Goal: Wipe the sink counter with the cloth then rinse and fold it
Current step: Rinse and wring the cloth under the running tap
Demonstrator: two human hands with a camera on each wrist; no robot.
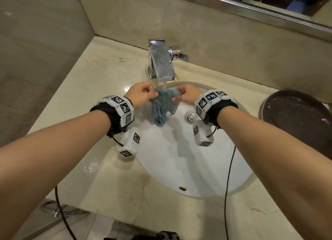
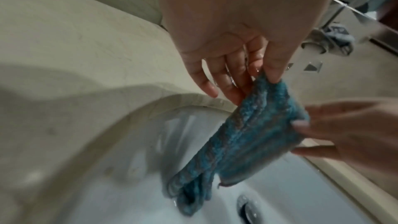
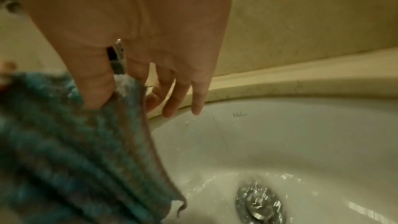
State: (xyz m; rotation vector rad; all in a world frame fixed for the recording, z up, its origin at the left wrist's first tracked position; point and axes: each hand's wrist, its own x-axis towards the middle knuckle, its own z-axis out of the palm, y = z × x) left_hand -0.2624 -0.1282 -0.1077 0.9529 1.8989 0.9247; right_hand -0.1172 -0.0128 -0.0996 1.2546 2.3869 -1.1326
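A wet teal cloth (image 1: 161, 107) hangs bunched in folds over the white sink basin (image 1: 179, 159), directly under water running from the chrome faucet (image 1: 161, 60). My left hand (image 1: 142, 94) pinches the cloth's upper left edge between thumb and fingers. At the upper right edge my right hand (image 1: 186, 94) pinches it the same way. In the left wrist view the cloth (image 2: 247, 134) drapes down from my left hand (image 2: 254, 74) toward the basin. The right wrist view shows the cloth (image 3: 75, 142) held by my right thumb, the other fingers (image 3: 183, 94) hanging straight.
The beige marble counter (image 1: 86, 78) surrounds the basin, with a small puddle (image 1: 89, 168) at the left front. A dark round tray (image 1: 301, 121) sits on the right. The drain plug (image 1: 191, 116) lies just right of the cloth. Walls close in behind and left.
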